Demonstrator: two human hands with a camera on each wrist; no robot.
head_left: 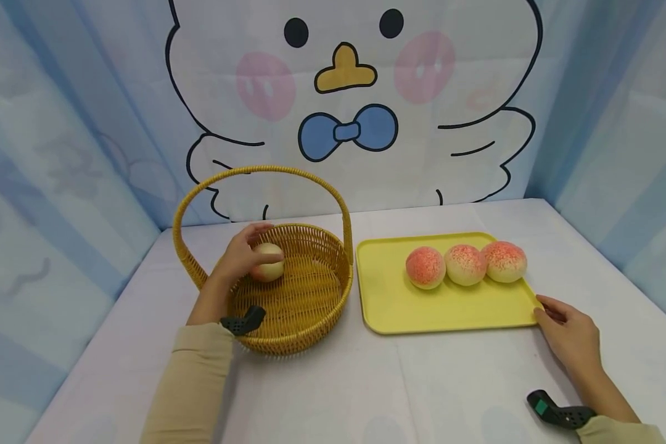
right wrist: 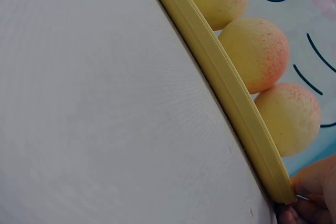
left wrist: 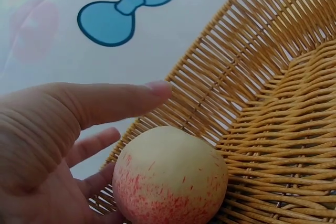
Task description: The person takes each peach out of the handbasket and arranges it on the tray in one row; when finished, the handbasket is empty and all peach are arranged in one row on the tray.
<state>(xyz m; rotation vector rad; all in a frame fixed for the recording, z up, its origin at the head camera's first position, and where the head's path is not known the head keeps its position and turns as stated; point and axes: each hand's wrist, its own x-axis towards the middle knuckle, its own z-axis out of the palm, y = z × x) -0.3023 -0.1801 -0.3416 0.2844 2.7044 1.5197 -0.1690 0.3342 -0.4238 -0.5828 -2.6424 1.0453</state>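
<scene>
My left hand (head_left: 243,254) reaches over the left rim of a wicker basket (head_left: 311,320) with a tall arched handle. Beside its fingers, inside the basket, sits a pale peach (head_left: 269,271) with red speckles. In the left wrist view the thumb (left wrist: 121,100) stretches straight above the peach (left wrist: 170,177), apart from it, and the other fingers lie along its left side, partly hidden. At the right, my right hand (head_left: 574,336) pinches the near right corner of a yellow tray (head_left: 411,311). Three peaches (head_left: 465,265) stand in a row on that tray.
The basket and tray stand side by side on a white-covered table (head_left: 333,394). The basket's handle (head_left: 266,169) arches above the left hand. Behind the table hangs a cloth backdrop (head_left: 411,172) with a cartoon figure, and blue curtains (head_left: 50,185) flank the sides.
</scene>
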